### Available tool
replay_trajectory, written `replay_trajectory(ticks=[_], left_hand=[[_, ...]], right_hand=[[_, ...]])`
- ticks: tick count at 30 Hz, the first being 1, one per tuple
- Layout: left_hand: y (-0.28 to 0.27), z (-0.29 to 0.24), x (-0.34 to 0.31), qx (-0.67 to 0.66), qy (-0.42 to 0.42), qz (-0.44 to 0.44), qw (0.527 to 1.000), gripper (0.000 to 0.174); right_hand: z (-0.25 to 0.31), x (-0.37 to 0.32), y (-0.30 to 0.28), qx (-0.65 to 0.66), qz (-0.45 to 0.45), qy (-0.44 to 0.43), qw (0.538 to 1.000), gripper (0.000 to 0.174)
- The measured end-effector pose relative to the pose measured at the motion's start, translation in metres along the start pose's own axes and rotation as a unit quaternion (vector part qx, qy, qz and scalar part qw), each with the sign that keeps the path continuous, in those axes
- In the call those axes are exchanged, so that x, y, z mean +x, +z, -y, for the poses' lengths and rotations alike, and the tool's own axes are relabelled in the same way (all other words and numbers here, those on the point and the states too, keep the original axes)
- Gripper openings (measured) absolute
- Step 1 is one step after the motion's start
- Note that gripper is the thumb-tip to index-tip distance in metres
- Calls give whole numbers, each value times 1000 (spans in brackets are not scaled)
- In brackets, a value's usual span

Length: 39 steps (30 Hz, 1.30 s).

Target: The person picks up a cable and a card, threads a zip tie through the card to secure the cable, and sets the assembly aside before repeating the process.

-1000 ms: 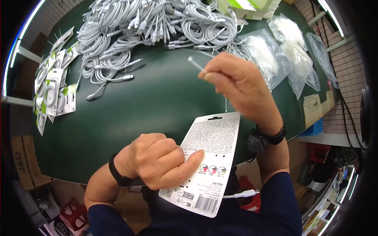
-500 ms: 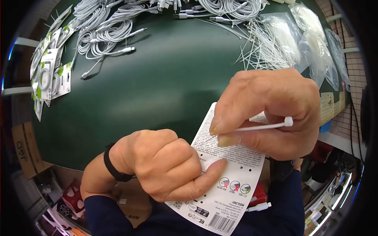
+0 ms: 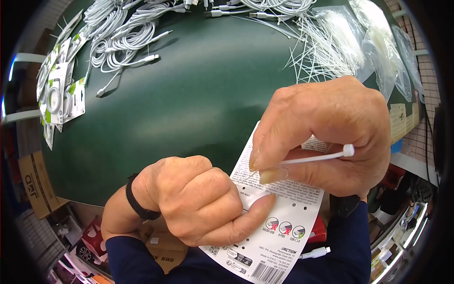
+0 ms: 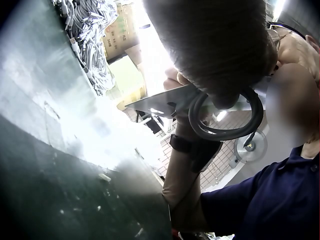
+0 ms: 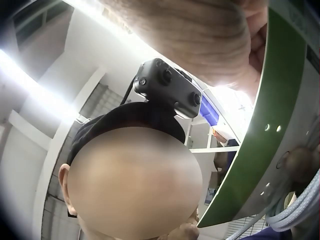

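Behind card (image 3: 289,210) gripped by left hand (image 3: 198,203), cable (image 3: 314,253) half-hidden; tie (image 3: 312,157) pinched in right hand (image 3: 326,125).

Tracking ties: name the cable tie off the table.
The cable tie pinched in the right hand, above the card; the loose ties lie scattered on the green table.

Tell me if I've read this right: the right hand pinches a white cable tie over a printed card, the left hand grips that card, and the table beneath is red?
Not quite. The table is dark green, not red, as the head view shows. The rest holds: the right hand pinches a white cable tie over the printed card, and the left hand grips that card.
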<state>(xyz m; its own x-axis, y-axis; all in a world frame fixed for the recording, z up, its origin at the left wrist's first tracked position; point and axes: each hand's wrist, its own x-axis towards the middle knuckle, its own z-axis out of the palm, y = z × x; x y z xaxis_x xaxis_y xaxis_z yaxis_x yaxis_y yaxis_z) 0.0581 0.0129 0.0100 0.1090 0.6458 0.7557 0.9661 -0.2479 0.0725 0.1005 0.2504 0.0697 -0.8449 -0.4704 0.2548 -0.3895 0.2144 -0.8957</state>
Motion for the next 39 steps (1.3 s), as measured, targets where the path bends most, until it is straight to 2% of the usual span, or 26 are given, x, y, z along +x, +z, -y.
replay_trajectory(ticks=[6,17,22,26,34,39], left_hand=[[3,1,0,11,3,-18,1000,37],[0,0,0,10,-2,-8,1000,36],[-2,0,0,13,-2,5,1000,35],[-2,0,0,5,-12,6,1000,35],[1,-2,-1,14,-18,10,1000,32],[3,-3,3,9,-39,-11,999,35]], right_hand=[[-2,0,2,3,7,-2,1000,19],[-3,2,-4,6,37,14,999,15],[-9,1,-2,11,26,-7,1000,14],[-9,1,1,26,33,20,999,15],[-19,0,8,11,103,-18,994,21],[-16,1,4,16,98,24,995,20]])
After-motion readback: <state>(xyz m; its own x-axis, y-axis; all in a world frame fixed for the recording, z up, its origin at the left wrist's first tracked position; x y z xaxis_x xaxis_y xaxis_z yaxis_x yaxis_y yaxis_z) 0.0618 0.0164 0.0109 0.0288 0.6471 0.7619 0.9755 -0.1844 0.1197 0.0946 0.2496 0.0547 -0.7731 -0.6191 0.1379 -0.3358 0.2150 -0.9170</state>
